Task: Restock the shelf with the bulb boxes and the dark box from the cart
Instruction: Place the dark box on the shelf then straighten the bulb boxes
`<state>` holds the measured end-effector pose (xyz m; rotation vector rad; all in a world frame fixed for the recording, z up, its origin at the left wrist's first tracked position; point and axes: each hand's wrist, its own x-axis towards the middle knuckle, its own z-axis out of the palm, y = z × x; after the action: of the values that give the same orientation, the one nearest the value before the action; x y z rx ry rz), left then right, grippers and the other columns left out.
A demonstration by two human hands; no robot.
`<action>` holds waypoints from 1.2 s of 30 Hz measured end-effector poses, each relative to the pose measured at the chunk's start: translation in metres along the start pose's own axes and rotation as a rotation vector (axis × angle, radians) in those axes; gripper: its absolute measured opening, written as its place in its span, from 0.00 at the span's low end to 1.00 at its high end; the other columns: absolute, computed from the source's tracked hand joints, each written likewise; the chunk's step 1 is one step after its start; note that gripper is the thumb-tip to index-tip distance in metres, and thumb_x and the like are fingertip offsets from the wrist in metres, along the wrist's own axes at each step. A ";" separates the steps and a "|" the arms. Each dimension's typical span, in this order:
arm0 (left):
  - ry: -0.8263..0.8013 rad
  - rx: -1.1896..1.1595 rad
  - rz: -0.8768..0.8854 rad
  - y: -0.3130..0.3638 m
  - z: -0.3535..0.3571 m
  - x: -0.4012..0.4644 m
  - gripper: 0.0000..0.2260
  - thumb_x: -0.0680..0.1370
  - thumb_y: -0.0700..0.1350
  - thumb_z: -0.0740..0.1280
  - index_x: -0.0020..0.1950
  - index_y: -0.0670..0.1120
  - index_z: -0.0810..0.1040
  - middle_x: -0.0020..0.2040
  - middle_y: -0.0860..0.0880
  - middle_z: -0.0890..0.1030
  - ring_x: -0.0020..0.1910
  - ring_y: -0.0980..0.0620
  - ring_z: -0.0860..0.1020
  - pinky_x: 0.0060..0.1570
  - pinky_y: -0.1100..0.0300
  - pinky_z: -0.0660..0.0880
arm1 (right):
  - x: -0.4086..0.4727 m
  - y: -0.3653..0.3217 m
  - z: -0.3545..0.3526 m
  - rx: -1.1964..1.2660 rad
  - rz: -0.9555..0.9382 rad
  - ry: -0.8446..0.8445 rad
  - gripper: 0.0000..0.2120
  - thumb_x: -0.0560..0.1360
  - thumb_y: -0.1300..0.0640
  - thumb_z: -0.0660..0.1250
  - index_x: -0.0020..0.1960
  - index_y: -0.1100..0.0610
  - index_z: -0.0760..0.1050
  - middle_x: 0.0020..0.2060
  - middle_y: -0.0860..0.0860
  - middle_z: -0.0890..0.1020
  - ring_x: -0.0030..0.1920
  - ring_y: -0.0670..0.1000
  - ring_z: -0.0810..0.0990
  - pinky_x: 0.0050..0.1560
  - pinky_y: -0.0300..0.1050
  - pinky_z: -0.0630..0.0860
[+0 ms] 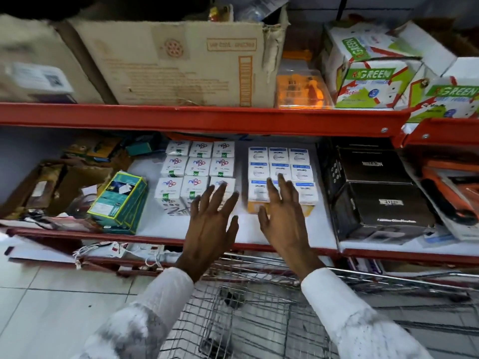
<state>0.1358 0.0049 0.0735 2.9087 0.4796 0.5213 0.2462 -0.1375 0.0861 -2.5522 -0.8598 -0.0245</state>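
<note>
Two blocks of white bulb boxes stand on the white shelf board [166, 224]: a left block [197, 167] with coloured logos and a right block [280, 164] with blue labels. My left hand [211, 224] hovers open, fingers spread, in front of the left block's front row. In front of the right block my right hand [283, 213] is open too, its fingertips over the front boxes. Neither hand holds anything. Dark boxes [375, 203] sit stacked on the shelf to the right of the bulb boxes. The wire cart [248, 314] is below my arms; nothing shows inside it.
A teal box [121, 200] leans at the left among loose clutter. The red upper shelf rail [202, 115] carries a large cardboard carton [171, 63], an orange plastic case [303, 86] and green-and-white boxes [373, 73]. Orange tools [451, 187] lie at the far right.
</note>
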 end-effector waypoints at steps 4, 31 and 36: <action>-0.051 0.046 -0.019 -0.057 -0.015 -0.020 0.27 0.76 0.50 0.68 0.75 0.50 0.68 0.78 0.41 0.63 0.77 0.37 0.59 0.71 0.34 0.62 | 0.002 -0.043 0.022 0.020 -0.079 -0.067 0.28 0.79 0.56 0.60 0.78 0.56 0.58 0.79 0.56 0.59 0.78 0.60 0.57 0.76 0.52 0.64; -0.183 0.046 0.005 -0.175 0.019 0.014 0.34 0.70 0.30 0.65 0.74 0.51 0.64 0.76 0.47 0.68 0.77 0.43 0.61 0.68 0.45 0.70 | 0.049 -0.073 0.072 -0.115 -0.255 -0.136 0.34 0.74 0.73 0.60 0.77 0.54 0.61 0.77 0.49 0.64 0.78 0.51 0.56 0.78 0.44 0.59; -0.172 0.030 0.003 -0.177 0.020 0.015 0.34 0.71 0.30 0.66 0.74 0.49 0.64 0.76 0.46 0.68 0.77 0.42 0.61 0.69 0.46 0.69 | 0.045 -0.072 0.074 -0.054 -0.274 -0.056 0.30 0.73 0.74 0.65 0.73 0.60 0.68 0.73 0.54 0.71 0.76 0.56 0.63 0.75 0.42 0.56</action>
<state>0.1060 0.1738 0.0246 2.9490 0.4618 0.2630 0.2315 -0.0304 0.0553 -2.4749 -1.2408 -0.0617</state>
